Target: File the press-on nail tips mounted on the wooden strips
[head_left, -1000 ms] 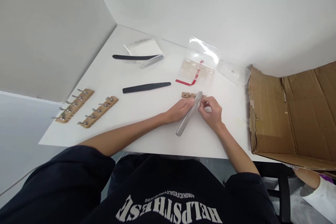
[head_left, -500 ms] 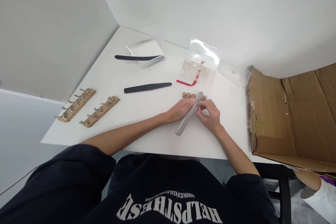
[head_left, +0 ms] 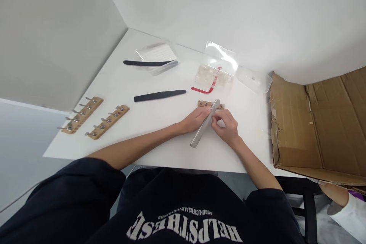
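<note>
Head view: shows a grey file (head_left: 199,132) just right of centre frame, slanting from lower left to upper right over the counter (head_left: 168,152). Held by the left hand (head_left: 196,120), with grip closed on the upper part. Seems to meet, along the right edge, the bent thumb and fingers of the right hand (head_left: 229,129); cannot tell from here whether pinching anything small. Overlaps, at the top end, a wooden strip with metal studs (head_left: 201,103). Looks light and thin, probably stiff with a little give, much like the black file (head_left: 160,95) left of centre. Likely rough-faced, so hardly slippery, and not very fragile. Best taken by the long edges, around the middle or upper third; avoid flexing by the tips.
</note>
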The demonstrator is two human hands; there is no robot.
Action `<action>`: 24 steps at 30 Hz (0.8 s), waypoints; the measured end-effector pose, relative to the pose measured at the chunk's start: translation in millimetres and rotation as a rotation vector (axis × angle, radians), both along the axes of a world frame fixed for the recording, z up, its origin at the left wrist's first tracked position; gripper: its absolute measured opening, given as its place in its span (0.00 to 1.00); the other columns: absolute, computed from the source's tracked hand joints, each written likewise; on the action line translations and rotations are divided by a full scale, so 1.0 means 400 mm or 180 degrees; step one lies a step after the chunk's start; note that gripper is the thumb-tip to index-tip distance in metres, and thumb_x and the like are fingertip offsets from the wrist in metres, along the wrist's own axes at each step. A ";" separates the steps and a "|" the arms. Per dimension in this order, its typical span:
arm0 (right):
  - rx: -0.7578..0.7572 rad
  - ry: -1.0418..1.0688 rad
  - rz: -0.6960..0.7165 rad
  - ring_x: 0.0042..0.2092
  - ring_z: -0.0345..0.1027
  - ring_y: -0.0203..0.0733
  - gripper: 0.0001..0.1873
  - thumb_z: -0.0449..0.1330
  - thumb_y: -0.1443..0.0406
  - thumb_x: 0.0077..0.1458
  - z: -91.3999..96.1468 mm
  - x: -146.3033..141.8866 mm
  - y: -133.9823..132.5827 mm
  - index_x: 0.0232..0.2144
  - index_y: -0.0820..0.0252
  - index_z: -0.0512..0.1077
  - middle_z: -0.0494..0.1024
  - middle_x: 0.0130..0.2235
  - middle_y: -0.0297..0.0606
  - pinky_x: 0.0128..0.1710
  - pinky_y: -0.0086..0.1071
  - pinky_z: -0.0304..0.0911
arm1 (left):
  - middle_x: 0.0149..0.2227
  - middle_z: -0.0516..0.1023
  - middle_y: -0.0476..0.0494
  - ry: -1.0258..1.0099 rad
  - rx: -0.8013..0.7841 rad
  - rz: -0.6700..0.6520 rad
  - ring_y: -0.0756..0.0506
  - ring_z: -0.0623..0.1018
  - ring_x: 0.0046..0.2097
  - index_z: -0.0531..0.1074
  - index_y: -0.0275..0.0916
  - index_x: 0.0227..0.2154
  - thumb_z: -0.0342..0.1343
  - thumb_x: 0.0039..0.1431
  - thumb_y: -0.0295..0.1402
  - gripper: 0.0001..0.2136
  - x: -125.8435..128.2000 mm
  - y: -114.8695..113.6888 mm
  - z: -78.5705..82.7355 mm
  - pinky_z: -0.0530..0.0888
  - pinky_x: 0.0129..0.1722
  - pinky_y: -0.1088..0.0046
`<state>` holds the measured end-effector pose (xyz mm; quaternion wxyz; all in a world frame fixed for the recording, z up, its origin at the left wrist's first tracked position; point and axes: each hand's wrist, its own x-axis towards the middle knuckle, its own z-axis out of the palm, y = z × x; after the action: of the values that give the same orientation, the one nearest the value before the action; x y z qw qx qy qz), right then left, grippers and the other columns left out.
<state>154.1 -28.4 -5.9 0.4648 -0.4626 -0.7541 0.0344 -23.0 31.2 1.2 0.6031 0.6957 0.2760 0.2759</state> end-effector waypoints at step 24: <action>-0.0052 0.0126 -0.0158 0.33 0.71 0.41 0.08 0.58 0.72 0.62 -0.007 0.002 0.004 0.38 0.53 0.71 0.77 0.33 0.36 0.32 0.38 0.76 | 0.28 0.70 0.46 0.0011 -0.0056 0.0062 0.44 0.70 0.34 0.66 0.40 0.27 0.37 0.75 0.42 0.22 0.001 0.002 -0.003 0.71 0.39 0.65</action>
<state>154.7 -26.9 -8.6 0.4766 -0.4842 -0.7328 0.0381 -22.6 31.9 0.2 0.6060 0.6881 0.2861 0.2781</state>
